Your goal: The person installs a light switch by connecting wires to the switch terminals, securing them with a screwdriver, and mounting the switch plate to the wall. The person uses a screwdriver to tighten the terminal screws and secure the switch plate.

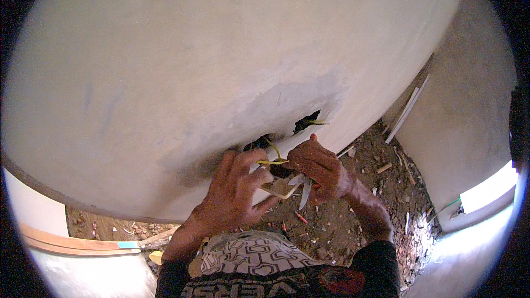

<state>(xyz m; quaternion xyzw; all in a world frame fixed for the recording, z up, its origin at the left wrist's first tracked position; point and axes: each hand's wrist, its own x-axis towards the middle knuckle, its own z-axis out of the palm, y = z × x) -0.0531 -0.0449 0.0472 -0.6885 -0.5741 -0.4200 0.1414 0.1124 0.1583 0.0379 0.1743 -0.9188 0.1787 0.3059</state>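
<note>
Head view, and here we are at a pale wall (221, 38), two ragged holes broken through its plaster, a left hole (255, 143) and a right hole (306, 122). Out of the left one comes a yellow-green wire (270, 163), bending nearer, then running crosswise, left to right, in the gap between the hands. That's the key line: the wire lies right of the left hand (234, 182) and left of the right hand (318, 168), its right end just at the right fingertips, so the right looks the nearer of the two to that tip.

The right hand is curled, clamped on a pale tool (305, 193) that sticks out nearer, below the palm. The left is blurred, fingers bent, thumb apart; whether it pinches the wire, I cannot tell. A second wire (318, 122) pokes from the right hole, just beyond the right hand.

Edges, then: the wall hems both hands in on the far side. There's elbow room to the right, over littered ground (342, 221), before the side wall (469, 88); near side, the wearer's patterned clothing (259, 251) crowds in.
</note>
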